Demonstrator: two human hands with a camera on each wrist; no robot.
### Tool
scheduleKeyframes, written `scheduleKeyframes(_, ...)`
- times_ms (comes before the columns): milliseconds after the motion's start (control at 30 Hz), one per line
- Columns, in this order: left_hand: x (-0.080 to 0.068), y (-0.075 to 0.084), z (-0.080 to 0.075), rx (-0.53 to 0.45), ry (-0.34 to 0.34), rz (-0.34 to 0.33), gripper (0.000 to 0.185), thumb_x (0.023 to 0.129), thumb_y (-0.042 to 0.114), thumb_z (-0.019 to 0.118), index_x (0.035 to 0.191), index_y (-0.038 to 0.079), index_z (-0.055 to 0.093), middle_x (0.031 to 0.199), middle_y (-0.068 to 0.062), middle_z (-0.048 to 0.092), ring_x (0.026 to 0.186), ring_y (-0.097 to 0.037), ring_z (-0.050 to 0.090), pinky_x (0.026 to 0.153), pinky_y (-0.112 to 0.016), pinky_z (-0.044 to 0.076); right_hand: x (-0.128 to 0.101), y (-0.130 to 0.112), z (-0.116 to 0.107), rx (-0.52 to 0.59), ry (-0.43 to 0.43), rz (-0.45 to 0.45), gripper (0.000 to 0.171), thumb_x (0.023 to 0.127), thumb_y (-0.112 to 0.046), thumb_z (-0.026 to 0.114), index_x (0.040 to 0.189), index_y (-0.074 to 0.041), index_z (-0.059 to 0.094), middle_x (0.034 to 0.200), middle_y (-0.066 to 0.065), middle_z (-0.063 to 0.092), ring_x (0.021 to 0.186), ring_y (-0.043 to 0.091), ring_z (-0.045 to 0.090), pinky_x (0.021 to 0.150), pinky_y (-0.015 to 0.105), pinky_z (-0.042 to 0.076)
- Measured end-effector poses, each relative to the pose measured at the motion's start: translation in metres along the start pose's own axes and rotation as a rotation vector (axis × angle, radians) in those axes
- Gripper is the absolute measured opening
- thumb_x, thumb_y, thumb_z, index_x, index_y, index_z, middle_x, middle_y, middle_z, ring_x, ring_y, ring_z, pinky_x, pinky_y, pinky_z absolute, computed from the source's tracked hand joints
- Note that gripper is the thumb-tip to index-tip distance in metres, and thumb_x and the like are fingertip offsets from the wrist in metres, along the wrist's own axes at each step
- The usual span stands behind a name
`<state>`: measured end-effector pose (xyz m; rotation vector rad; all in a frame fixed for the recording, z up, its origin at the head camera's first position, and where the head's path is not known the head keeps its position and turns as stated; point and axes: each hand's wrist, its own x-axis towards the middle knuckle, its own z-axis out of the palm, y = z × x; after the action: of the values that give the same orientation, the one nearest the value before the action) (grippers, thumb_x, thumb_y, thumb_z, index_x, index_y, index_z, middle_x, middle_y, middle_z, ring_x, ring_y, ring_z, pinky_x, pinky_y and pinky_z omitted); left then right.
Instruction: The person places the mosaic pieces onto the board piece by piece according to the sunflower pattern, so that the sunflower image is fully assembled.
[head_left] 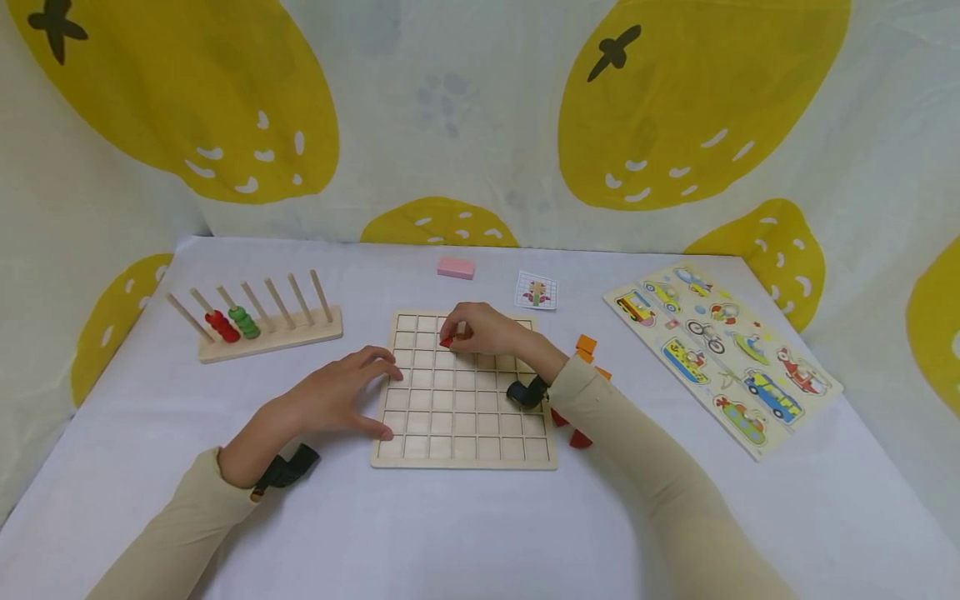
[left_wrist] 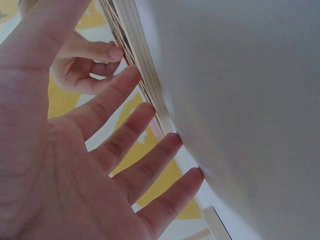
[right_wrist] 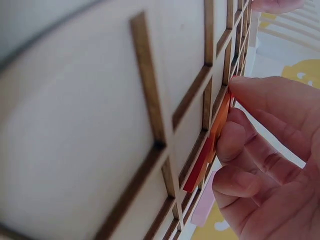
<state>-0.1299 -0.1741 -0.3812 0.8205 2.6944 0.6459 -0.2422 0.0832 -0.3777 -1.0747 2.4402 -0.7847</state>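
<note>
One red piece (head_left: 446,342), pinched by the right hand (head_left: 483,329), seems mid-placement, next needing careful squaring; the left hand (head_left: 337,393) spreads loosely at the board (head_left: 442,423)'s left edge.

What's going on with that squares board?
Someone is working on a wooden grid board. Their right hand pinches a small red piece near its far side, and their left hand is spread at its left edge. Close up, another red piece and an orange piece already sit on the board. Loose orange blocks and red blocks lie to its right, and a picture card lies beyond it.
</note>
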Motion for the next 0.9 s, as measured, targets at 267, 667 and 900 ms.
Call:
scheduleKeyframes(267, -0.001, 0.001, 0.000, 0.012, 0.005, 0.014, 0.070, 0.072, 0.052, 0.082, 0.125, 0.014, 0.056, 0.138, -0.012, 0.045, 0.125, -0.037, 0.048, 0.097, -0.055, 0.043, -0.006, -0.003, -0.002, 0.027, 0.001, 0.022, 0.015, 0.089, -0.007, 0.068, 0.104, -0.004, 0.071, 0.106, 0.011, 0.062, 0.083, 0.020, 0.055, 0.078, 0.026, 0.047)
scheduleKeyframes(667, -0.002, 0.002, 0.002, 0.005, 0.009, -0.006, 0.070, 0.071, 0.050, 0.083, 0.125, 0.015, 0.057, 0.140, -0.012, 0.044, 0.126, -0.038, 0.047, 0.099, -0.058, 0.041, -0.027, 0.001, -0.013, 0.014, 0.002, 0.002, 0.014, 0.091, -0.009, 0.066, 0.103, -0.003, 0.069, 0.098, 0.008, 0.065, 0.084, 0.020, 0.058, 0.080, 0.029, 0.049)
scheduleKeyframes(900, -0.001, 0.002, 0.002, 0.016, 0.005, -0.008, 0.070, 0.071, 0.051, 0.083, 0.125, 0.015, 0.057, 0.140, -0.013, 0.044, 0.126, -0.039, 0.047, 0.099, -0.059, 0.040, -0.045, 0.008, -0.023, 0.002, 0.012, 0.007, 0.014, 0.092, -0.008, 0.065, 0.104, -0.001, 0.069, 0.096, 0.008, 0.066, 0.082, 0.021, 0.061, 0.077, 0.029, 0.050)
